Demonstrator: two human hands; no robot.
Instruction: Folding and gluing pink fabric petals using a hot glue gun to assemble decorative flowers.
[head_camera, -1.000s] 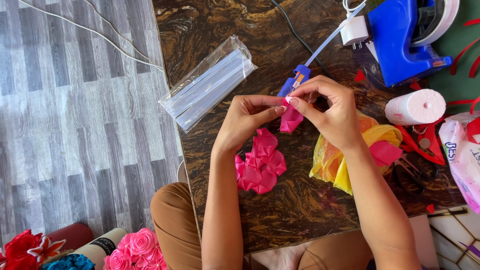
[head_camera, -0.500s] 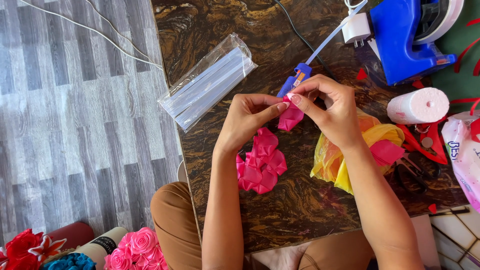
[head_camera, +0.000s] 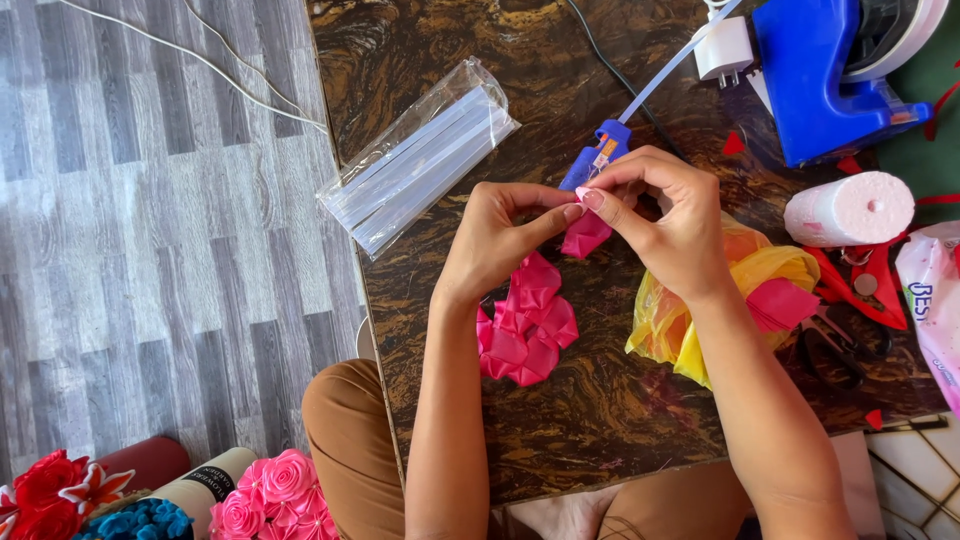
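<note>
At the frame's centre, the left hand (head_camera: 495, 235) and right hand (head_camera: 670, 215) each have a grip pinching one pink folded ribbon piece (head_camera: 585, 235) above the brown counter (head_camera: 590, 420). A pile of pink folded petals (head_camera: 525, 325) lies just below; a blue glue gun (head_camera: 595, 165) sits just above.

A single head-worn camera looks almost straight down from above the seated person, close over the near edge of the dark marbled table (head_camera: 600, 420). The table's left edge runs up the middle of the frame, with grey plank floor (head_camera: 150, 250) beyond it. The table's right side and far edge run out of frame.
</note>
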